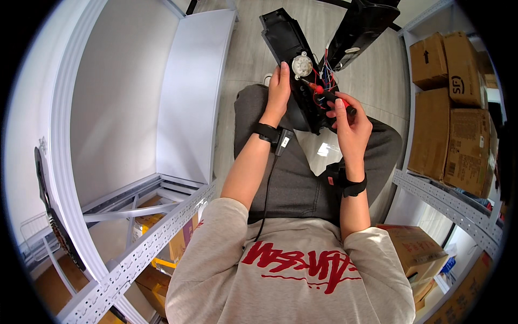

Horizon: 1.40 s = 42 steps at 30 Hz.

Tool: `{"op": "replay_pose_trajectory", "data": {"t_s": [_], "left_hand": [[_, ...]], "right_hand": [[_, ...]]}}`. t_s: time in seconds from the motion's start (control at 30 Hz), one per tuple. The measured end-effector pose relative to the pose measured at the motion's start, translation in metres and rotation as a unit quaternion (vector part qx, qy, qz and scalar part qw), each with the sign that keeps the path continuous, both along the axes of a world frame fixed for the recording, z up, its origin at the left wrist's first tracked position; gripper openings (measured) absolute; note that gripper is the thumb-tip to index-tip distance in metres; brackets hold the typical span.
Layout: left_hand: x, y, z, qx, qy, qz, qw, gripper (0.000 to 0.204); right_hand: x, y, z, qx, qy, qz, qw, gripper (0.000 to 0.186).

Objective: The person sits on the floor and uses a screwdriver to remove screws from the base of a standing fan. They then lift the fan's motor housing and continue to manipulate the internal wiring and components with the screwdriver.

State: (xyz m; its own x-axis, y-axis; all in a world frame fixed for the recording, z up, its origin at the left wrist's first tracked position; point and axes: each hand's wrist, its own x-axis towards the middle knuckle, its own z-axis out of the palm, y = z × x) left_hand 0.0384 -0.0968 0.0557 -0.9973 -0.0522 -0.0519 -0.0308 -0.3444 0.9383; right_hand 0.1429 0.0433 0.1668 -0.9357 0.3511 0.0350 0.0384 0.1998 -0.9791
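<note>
A long black plastic housing [280, 35] lies tilted across my lap, with a round white part [302, 65] fitted in it and red, blue and white wires [329, 73] along its right side. My left hand [278, 94] is closed on the housing's left edge, thumb along it. My right hand [348, 119] grips a red and black screwdriver [324, 93], whose tip points at the housing just below the white part. A second black panel [364, 24] stands beyond, at the upper right, by the wires.
Metal shelving [188, 65] runs along the left, with boxes [148, 286] below. Cardboard boxes [429, 135] fill the right-hand shelf, and another box [410, 245] sits lower right. A black object [48, 208] hangs at the far left. The wood-look floor [367, 86] shows beyond my legs.
</note>
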Motion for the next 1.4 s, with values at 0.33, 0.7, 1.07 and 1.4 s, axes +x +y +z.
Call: {"op": "replay_pose_trajectory", "data": {"t_s": [0.33, 0.7, 1.07, 1.4], "left_hand": [[-0.001, 0.001, 0.001, 0.008, -0.04, -0.014, 0.999, 0.049], [0.014, -0.006, 0.008, 0.01, -0.069, -0.02, 0.997, 0.058], [0.012, -0.01, 0.029, -0.134, -0.046, -0.041, 0.989, 0.056], [0.004, -0.012, 0.011, -0.002, -0.107, -0.072, 0.992, 0.066]], "right_hand": [[-0.01, 0.016, 0.01, 0.115, -0.01, 0.108, 0.987, 0.024], [0.0, 0.011, 0.023, 0.1, -0.046, 0.081, 0.991, 0.034], [-0.007, 0.029, 0.043, 0.285, -0.029, 0.018, 0.958, 0.049], [-0.024, 0.03, 0.028, 0.342, 0.001, 0.07, 0.937, 0.045]]}}
